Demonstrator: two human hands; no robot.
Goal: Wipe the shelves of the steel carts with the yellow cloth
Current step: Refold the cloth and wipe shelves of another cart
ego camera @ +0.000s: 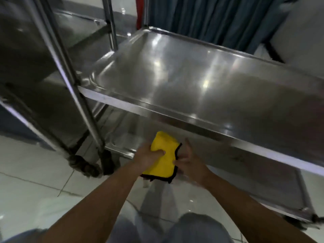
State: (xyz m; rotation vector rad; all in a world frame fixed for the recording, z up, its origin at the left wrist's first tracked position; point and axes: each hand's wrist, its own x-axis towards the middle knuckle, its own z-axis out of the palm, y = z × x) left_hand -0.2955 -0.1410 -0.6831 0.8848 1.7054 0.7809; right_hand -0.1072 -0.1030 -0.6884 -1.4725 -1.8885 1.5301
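Note:
A folded yellow cloth with a dark hem hangs between my hands, low in front of the steel cart. My left hand grips its left side, thumb pressed on top. My right hand touches the cloth's right edge with its fingertips, blurred. The cart's upper shelf is a shiny steel tray stretching from centre to right, above and beyond the cloth. A lower shelf lies beneath it, just behind my hands.
A second steel cart stands at the left, its upright post and castor wheels close to my left hand. Dark blue curtain hangs behind. Pale tiled floor spreads below; my knees show at the bottom.

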